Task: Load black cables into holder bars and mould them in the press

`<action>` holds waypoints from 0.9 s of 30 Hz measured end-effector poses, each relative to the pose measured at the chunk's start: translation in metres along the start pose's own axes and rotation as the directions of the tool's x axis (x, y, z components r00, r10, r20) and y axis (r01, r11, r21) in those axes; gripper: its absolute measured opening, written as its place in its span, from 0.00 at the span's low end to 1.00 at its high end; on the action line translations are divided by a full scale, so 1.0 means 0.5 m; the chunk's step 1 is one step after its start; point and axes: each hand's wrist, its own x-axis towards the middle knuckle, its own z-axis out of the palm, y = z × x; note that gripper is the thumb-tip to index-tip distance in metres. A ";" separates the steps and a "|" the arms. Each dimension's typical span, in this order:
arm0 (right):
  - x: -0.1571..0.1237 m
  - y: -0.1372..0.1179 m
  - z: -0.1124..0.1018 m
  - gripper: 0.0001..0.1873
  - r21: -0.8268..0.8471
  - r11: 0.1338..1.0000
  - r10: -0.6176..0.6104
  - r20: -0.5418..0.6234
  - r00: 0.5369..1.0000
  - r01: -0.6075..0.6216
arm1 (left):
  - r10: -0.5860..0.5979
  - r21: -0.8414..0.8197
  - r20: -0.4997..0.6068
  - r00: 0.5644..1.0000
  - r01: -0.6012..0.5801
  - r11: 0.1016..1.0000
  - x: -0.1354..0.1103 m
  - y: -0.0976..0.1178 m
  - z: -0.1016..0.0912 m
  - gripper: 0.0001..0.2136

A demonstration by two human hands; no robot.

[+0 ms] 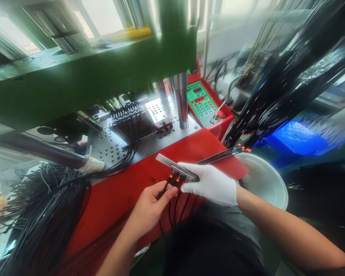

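Note:
My right hand point(209, 184), in a white glove, grips a narrow metal bar point(172, 162) with slots along it. Several black cables point(175, 203) with orange marks near their ends hang from this bar. Just below it, my bare left hand point(153, 205) pinches one black cable between thumb and fingers, close to its orange-marked end. Further cables point(215, 156) with orange tips lie on the red table behind my glove. The glove hides part of the bar.
A green press beam point(103, 76) spans above a perforated metal plate point(112, 149), with a cable-filled metal fixture point(126, 112) on it. Steel columns point(180, 103) stand around. A red control box point(207, 101), white bucket point(264, 176), black cable bundle point(46, 207) and blue bin point(296, 138) surround the red table point(109, 199).

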 end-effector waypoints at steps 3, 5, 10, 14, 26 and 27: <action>0.007 0.003 0.004 0.30 -0.007 1.000 -0.011 -0.041 0.999 0.011 | -0.018 -0.068 -0.051 0.999 0.015 0.998 0.004 -0.006 0.004 0.15; 0.017 0.001 -0.001 0.30 -0.029 0.999 0.024 -0.040 0.999 -0.025 | -0.035 -0.092 -0.085 0.996 0.027 0.995 0.012 -0.008 0.006 0.15; 0.076 -0.001 -0.042 0.24 -0.166 0.960 0.251 0.150 0.956 -0.226 | -0.057 -0.114 -0.123 0.991 0.043 0.993 0.037 -0.015 -0.015 0.17; 0.153 0.007 -0.068 0.18 -0.421 0.866 0.316 0.046 0.948 -0.269 | -0.019 -0.083 -0.385 0.923 -0.014 0.996 0.039 -0.025 -0.074 0.18; 0.204 0.031 0.042 0.10 -0.881 0.402 0.005 -0.270 0.963 -0.249 | -0.190 -0.422 -0.630 0.753 -0.127 0.898 0.194 -0.083 -0.304 0.19; 0.204 0.036 0.047 0.10 -0.895 0.379 -0.026 -0.262 0.965 -0.233 | -0.194 -0.493 -0.547 0.815 -0.127 0.860 0.220 -0.083 -0.306 0.18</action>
